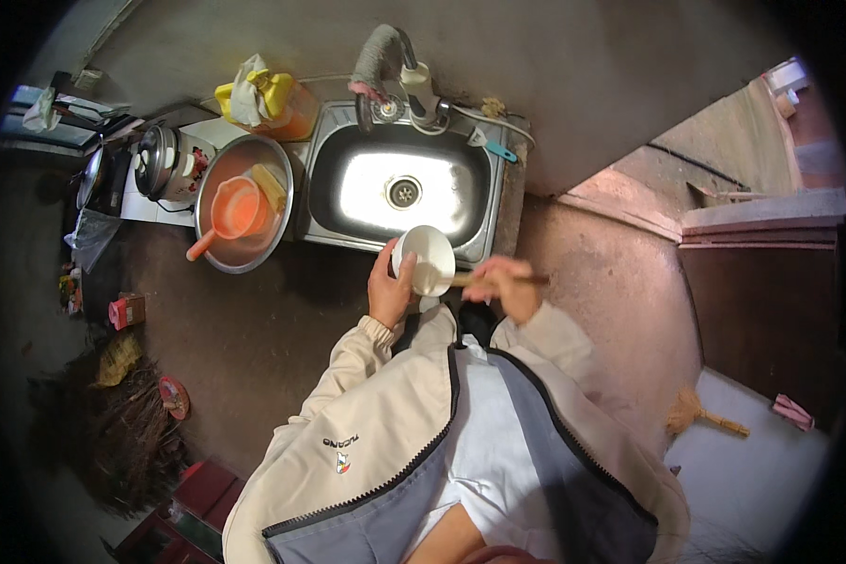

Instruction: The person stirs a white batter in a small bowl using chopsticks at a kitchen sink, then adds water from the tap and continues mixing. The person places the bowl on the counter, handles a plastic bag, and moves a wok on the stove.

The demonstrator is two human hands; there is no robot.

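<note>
My left hand (389,289) grips a white bowl (433,247), tilted so that its inside faces me, at the front edge of the stainless steel sink (324,236). In my right hand (504,285) is a thin brown stick-like utensil (462,280), blurred, perhaps chopsticks. Its near end reaches into the bowl, and the other end sticks out to the right past my fingers. The sink's drain (404,192) shows beyond the bowl. Behind the basin stands a faucet (417,81) beside a cloth-wrapped pipe (379,56).
Left of the sink, a metal basin (282,225) holds an orange ladle (236,208) and a yellowish block (269,187). Behind it stands a yellow jug (282,99), near a rice cooker (176,162). A blue-handled scraper (497,148) lies on the sink's right rim. A whisk broom (705,414) lies at lower right.
</note>
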